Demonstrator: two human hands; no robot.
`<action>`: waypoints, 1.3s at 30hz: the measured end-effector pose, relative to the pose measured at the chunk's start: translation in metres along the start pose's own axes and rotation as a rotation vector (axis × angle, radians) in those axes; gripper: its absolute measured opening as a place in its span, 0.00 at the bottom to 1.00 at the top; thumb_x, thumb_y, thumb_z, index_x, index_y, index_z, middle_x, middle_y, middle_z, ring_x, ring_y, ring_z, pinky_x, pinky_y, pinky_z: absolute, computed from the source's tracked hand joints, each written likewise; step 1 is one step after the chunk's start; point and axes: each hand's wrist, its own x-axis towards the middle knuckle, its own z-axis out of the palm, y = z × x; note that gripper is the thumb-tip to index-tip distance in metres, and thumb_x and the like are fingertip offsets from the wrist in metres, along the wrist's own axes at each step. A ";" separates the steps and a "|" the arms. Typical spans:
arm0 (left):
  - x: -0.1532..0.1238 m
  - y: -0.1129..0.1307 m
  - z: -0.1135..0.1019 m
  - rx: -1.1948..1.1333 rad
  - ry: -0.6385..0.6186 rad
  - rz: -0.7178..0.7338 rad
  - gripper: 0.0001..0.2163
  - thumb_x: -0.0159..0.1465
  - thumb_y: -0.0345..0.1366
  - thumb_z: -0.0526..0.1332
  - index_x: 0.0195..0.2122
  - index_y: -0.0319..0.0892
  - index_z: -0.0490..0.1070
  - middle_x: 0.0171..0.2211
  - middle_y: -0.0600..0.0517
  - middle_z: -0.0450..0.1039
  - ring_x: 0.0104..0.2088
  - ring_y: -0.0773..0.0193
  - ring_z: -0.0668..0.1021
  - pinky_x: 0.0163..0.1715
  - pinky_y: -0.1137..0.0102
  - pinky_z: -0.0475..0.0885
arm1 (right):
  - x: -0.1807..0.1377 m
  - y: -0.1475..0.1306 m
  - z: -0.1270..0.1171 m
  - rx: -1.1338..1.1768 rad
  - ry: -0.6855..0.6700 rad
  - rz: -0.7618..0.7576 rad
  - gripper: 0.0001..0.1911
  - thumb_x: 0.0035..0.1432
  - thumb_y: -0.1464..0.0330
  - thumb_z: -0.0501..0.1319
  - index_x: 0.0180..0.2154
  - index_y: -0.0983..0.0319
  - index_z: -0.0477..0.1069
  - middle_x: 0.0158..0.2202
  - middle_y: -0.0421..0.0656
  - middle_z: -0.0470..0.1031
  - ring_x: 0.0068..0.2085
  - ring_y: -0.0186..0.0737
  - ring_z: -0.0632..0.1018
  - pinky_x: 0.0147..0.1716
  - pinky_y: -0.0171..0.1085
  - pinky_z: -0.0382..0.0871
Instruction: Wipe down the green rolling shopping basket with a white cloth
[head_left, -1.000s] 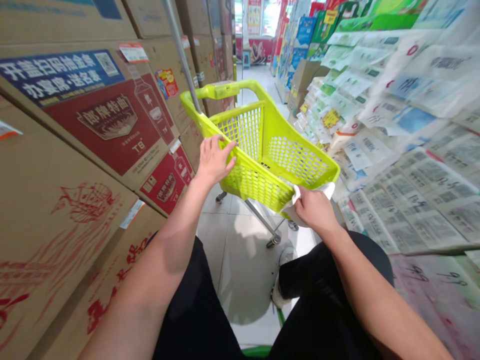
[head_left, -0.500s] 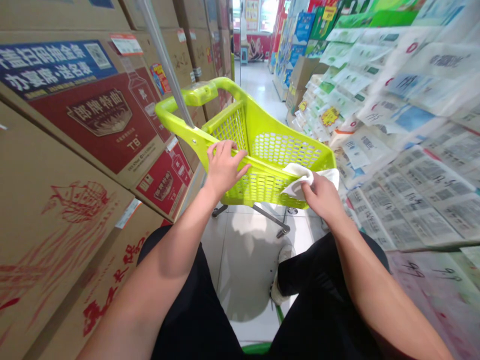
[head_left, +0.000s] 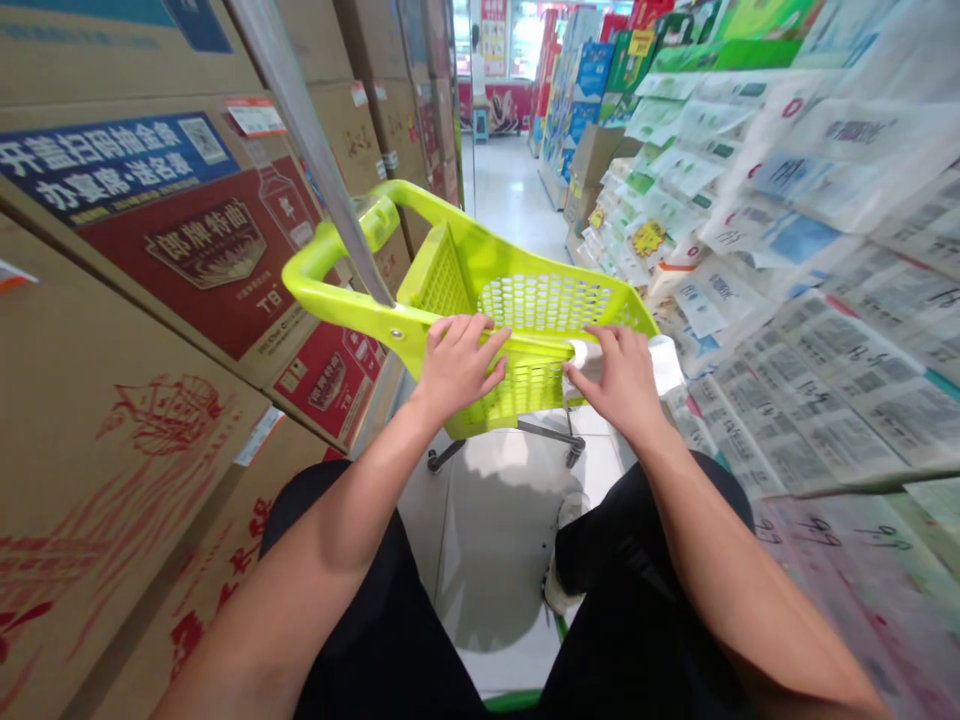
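Observation:
A lime-green plastic shopping cart [head_left: 547,300] stands in the aisle in front of my knees, its handle [head_left: 337,270] turned to the left. My left hand [head_left: 459,365] rests on the cart's near rim with its fingers curled over the edge. My right hand [head_left: 619,380] lies on the same rim further right, fingers spread flat, pressing a white cloth [head_left: 664,362] against the plastic. The cloth sticks out past my hand on the right. Inside, the basket looks empty.
Stacked brown cartons with red and blue labels [head_left: 187,230] wall the left side. Shelves of packaged goods in white wrappers [head_left: 810,260] line the right. A metal pole [head_left: 315,150] slants down to the cart. White tiled floor [head_left: 510,190] runs down the aisle.
The cart has turned, its handle swinging left and nearer. My right hand with the cloth moved from the cart's outer side up onto the near rim, close to my left hand.

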 end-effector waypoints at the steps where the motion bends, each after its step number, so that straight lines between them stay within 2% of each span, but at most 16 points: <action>1: 0.000 0.001 0.001 0.009 -0.004 0.002 0.20 0.67 0.43 0.62 0.61 0.54 0.75 0.58 0.44 0.74 0.60 0.40 0.71 0.66 0.46 0.51 | -0.001 -0.002 -0.001 -0.044 0.024 0.044 0.37 0.64 0.46 0.61 0.64 0.64 0.66 0.58 0.59 0.68 0.59 0.62 0.69 0.58 0.55 0.64; 4: 0.000 0.003 0.002 0.034 -0.007 0.000 0.21 0.67 0.42 0.61 0.62 0.53 0.74 0.59 0.43 0.73 0.61 0.40 0.71 0.66 0.45 0.52 | -0.005 -0.010 -0.001 -0.105 0.040 0.116 0.41 0.61 0.47 0.65 0.65 0.66 0.65 0.56 0.61 0.67 0.57 0.64 0.68 0.54 0.55 0.67; 6: 0.000 0.007 0.002 0.052 0.016 -0.003 0.21 0.67 0.40 0.61 0.62 0.53 0.74 0.60 0.43 0.73 0.61 0.40 0.71 0.66 0.45 0.51 | -0.006 -0.011 0.002 -0.065 0.001 0.106 0.34 0.63 0.52 0.63 0.63 0.66 0.66 0.54 0.60 0.69 0.55 0.62 0.71 0.52 0.53 0.68; 9: -0.002 0.020 0.005 0.070 0.092 0.010 0.19 0.67 0.37 0.61 0.59 0.51 0.75 0.60 0.43 0.73 0.61 0.43 0.72 0.67 0.45 0.52 | -0.004 -0.006 0.007 0.176 -0.026 0.124 0.21 0.67 0.62 0.57 0.57 0.64 0.70 0.47 0.52 0.76 0.46 0.50 0.77 0.48 0.47 0.71; 13: -0.005 0.046 0.018 -0.113 0.057 -0.012 0.13 0.67 0.37 0.61 0.52 0.47 0.78 0.56 0.43 0.76 0.58 0.46 0.74 0.61 0.49 0.63 | 0.002 -0.001 0.011 0.557 0.105 0.261 0.17 0.67 0.60 0.58 0.52 0.61 0.74 0.38 0.45 0.79 0.36 0.42 0.79 0.37 0.40 0.73; 15: -0.002 0.061 0.029 -0.384 -0.028 -0.134 0.12 0.67 0.38 0.60 0.49 0.43 0.78 0.46 0.43 0.79 0.49 0.51 0.78 0.53 0.56 0.71 | 0.003 -0.004 0.011 0.687 0.167 0.277 0.16 0.68 0.59 0.59 0.49 0.60 0.76 0.36 0.44 0.80 0.35 0.42 0.79 0.37 0.41 0.73; 18: 0.009 0.078 0.045 -0.965 -0.242 -0.544 0.14 0.71 0.43 0.56 0.45 0.40 0.77 0.37 0.47 0.78 0.30 0.64 0.76 0.34 0.68 0.72 | 0.002 -0.015 0.011 0.802 0.176 0.206 0.14 0.70 0.57 0.58 0.48 0.58 0.76 0.34 0.42 0.80 0.34 0.41 0.80 0.41 0.42 0.75; 20: 0.018 0.085 0.052 -1.266 -0.270 -0.754 0.16 0.72 0.46 0.56 0.43 0.39 0.76 0.35 0.49 0.76 0.24 0.70 0.73 0.26 0.72 0.68 | 0.001 -0.021 0.011 0.783 0.180 0.140 0.13 0.71 0.58 0.57 0.49 0.57 0.75 0.36 0.42 0.80 0.37 0.42 0.81 0.44 0.44 0.75; 21: 0.022 0.086 0.054 -1.367 -0.236 -0.818 0.15 0.72 0.46 0.57 0.42 0.39 0.76 0.34 0.50 0.75 0.23 0.72 0.72 0.25 0.74 0.66 | 0.000 -0.022 0.012 0.726 0.199 0.112 0.13 0.72 0.58 0.56 0.49 0.56 0.74 0.38 0.43 0.81 0.40 0.44 0.81 0.47 0.46 0.75; 24: 0.031 0.089 0.058 -1.497 -0.068 -0.903 0.12 0.68 0.45 0.64 0.38 0.40 0.75 0.31 0.54 0.72 0.21 0.76 0.69 0.21 0.78 0.61 | 0.001 -0.019 0.015 0.426 0.251 0.054 0.16 0.68 0.62 0.57 0.55 0.58 0.72 0.52 0.51 0.79 0.54 0.53 0.78 0.57 0.54 0.70; 26: 0.034 0.090 0.061 -1.563 -0.017 -0.956 0.12 0.66 0.44 0.68 0.36 0.39 0.75 0.30 0.55 0.70 0.20 0.77 0.67 0.20 0.79 0.58 | 0.002 -0.013 0.020 0.264 0.203 0.019 0.22 0.65 0.65 0.58 0.59 0.61 0.70 0.59 0.54 0.75 0.61 0.58 0.73 0.61 0.58 0.66; 29: 0.039 0.091 0.070 -1.761 -0.026 -1.022 0.14 0.62 0.45 0.71 0.34 0.39 0.73 0.27 0.57 0.68 0.19 0.78 0.64 0.20 0.79 0.57 | 0.004 -0.004 0.026 0.191 0.081 -0.037 0.23 0.64 0.68 0.57 0.59 0.63 0.71 0.57 0.54 0.77 0.59 0.57 0.75 0.61 0.56 0.66; 31: 0.043 0.090 0.074 -1.858 -0.026 -1.049 0.16 0.59 0.44 0.74 0.31 0.40 0.70 0.25 0.59 0.64 0.18 0.78 0.62 0.20 0.78 0.56 | 0.005 -0.001 0.029 0.179 0.061 -0.054 0.21 0.64 0.69 0.56 0.57 0.64 0.73 0.54 0.54 0.79 0.57 0.57 0.76 0.59 0.54 0.68; 34: 0.045 0.090 0.077 -1.869 -0.041 -1.068 0.18 0.56 0.43 0.76 0.29 0.40 0.68 0.23 0.60 0.62 0.18 0.78 0.60 0.19 0.78 0.54 | 0.004 -0.001 0.030 0.176 0.075 -0.057 0.20 0.66 0.68 0.55 0.56 0.63 0.73 0.54 0.53 0.80 0.56 0.56 0.77 0.58 0.53 0.68; 37: 0.043 0.095 0.072 -1.767 -0.049 -1.050 0.13 0.58 0.38 0.74 0.30 0.40 0.70 0.23 0.59 0.63 0.19 0.77 0.61 0.20 0.77 0.54 | 0.003 -0.002 0.029 0.171 0.072 -0.062 0.19 0.66 0.67 0.55 0.56 0.61 0.73 0.53 0.52 0.80 0.55 0.56 0.77 0.57 0.53 0.68; 39: 0.040 0.102 0.065 -1.666 0.023 -0.995 0.09 0.60 0.36 0.71 0.30 0.40 0.71 0.22 0.59 0.64 0.19 0.76 0.63 0.21 0.77 0.54 | 0.002 -0.001 0.027 0.159 0.068 -0.057 0.19 0.67 0.67 0.55 0.56 0.61 0.73 0.53 0.52 0.80 0.55 0.56 0.77 0.56 0.53 0.68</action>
